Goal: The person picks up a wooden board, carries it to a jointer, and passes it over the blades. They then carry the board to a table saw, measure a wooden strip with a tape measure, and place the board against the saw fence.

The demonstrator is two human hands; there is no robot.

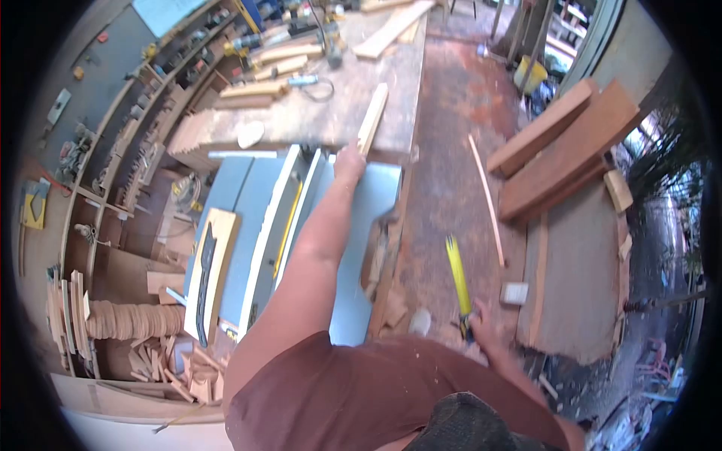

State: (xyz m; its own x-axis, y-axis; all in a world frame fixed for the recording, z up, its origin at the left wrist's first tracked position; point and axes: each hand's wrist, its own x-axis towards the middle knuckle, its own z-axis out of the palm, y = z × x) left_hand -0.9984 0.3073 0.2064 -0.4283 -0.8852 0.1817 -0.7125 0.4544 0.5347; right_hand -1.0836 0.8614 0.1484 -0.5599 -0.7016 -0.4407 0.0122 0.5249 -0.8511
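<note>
My left hand is stretched far forward, its fingers closed on the near end of a pale wood strip. The strip points away over the wooden workbench. Under my left arm lies the blue-grey table saw with its long fence rail. Low on my right side, my right hand is closed round a tape measure. Its yellow blade sticks out forward above the floor. The tape's case is partly hidden by my fingers.
A black push stick lies on a pale board at the saw's left. Thick reddish timbers and a wide slab stand right. A thin stick lies on the floor. Cluttered shelves line the left.
</note>
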